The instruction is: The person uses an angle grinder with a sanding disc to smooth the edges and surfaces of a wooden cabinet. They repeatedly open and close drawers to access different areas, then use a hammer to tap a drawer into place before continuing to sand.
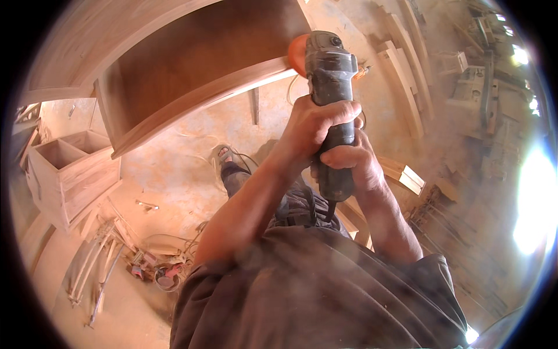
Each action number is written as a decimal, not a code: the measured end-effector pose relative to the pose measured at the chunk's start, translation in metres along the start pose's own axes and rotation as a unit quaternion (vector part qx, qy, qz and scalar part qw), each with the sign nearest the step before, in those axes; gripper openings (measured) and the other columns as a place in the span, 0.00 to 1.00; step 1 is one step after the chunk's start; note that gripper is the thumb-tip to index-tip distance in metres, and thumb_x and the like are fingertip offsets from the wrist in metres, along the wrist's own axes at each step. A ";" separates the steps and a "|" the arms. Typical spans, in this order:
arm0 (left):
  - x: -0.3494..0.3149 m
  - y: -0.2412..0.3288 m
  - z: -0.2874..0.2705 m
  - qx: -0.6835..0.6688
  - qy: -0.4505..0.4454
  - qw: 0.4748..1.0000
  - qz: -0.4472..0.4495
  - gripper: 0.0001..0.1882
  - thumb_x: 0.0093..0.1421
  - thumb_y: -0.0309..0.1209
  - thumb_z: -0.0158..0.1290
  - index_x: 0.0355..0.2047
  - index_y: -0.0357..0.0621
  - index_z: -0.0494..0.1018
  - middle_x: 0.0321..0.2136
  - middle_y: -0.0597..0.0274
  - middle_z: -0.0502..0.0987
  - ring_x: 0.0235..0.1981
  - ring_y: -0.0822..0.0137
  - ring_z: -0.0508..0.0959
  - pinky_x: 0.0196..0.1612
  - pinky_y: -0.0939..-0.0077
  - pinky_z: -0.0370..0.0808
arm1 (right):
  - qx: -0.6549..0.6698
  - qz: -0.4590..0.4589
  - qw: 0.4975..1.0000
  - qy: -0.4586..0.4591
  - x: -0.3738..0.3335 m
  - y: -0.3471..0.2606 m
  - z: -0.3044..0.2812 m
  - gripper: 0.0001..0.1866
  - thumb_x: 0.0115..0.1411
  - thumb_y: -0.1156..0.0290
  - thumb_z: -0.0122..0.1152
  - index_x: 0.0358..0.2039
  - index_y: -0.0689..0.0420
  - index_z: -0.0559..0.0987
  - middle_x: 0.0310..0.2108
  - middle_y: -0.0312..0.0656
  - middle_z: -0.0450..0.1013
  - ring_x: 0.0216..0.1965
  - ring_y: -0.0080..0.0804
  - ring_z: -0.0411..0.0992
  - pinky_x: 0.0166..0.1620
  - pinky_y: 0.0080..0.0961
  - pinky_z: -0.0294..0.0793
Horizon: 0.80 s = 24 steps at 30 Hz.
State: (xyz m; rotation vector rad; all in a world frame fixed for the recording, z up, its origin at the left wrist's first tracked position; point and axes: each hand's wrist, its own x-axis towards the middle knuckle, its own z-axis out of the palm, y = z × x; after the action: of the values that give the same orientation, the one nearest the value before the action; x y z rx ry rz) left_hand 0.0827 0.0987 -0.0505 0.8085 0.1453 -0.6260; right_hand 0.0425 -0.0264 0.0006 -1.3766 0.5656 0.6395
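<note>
Both my hands are wrapped round the dark body of an angle grinder (330,81), held upright in front of me. My left hand (311,125) grips the middle of the body, and my right hand (359,156) closes round it lower down, close to the cord end. An orange disc (299,55) on the grinder's head meets the right end of a large wooden cabinet piece (203,61), which has a darker brown panel and a pale front edge. Whether the disc presses on the wood or only borders it, I cannot tell.
A small two-compartment wooden box (87,180) stands at the left. Clamps (96,262), cords and tools lie on the dusty floor at lower left. Curved wooden boards (404,87) lie at upper right, with more timber beyond. My foot (225,154) is below the cabinet piece.
</note>
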 end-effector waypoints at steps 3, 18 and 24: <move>-0.014 0.002 -0.005 -0.028 0.037 0.999 -0.018 0.13 0.58 0.34 0.60 0.35 0.33 0.79 0.30 0.58 0.82 0.30 0.69 0.81 0.37 0.74 0.77 | -0.017 -0.020 0.999 -0.045 0.001 -0.003 0.008 0.34 0.39 0.74 0.69 0.50 0.67 0.71 0.32 0.47 0.76 0.30 0.36 0.78 0.35 0.28 0.80; 0.001 -0.013 0.020 -0.036 0.077 0.996 0.003 0.15 0.60 0.35 0.58 0.36 0.31 0.79 0.29 0.56 0.82 0.31 0.66 0.83 0.38 0.71 0.80 | -0.006 0.009 0.997 -0.075 0.004 -0.019 -0.027 0.34 0.40 0.78 0.70 0.50 0.68 0.70 0.31 0.43 0.76 0.31 0.33 0.77 0.35 0.28 0.79; 0.050 -0.026 0.054 -0.024 -0.011 0.999 -0.024 0.18 0.59 0.39 0.60 0.38 0.34 0.78 0.29 0.55 0.81 0.30 0.65 0.82 0.37 0.69 0.79 | -0.018 -0.031 0.999 0.020 -0.002 -0.017 -0.067 0.27 0.41 0.66 0.61 0.43 0.68 0.75 0.26 0.50 0.76 0.24 0.41 0.77 0.30 0.34 0.79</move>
State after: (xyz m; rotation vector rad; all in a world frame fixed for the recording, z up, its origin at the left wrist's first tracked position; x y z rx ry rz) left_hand 0.1024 0.0227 -0.0472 0.7531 0.1600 -0.6746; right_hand 0.0530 -0.0940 0.0064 -1.4373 0.5439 0.5757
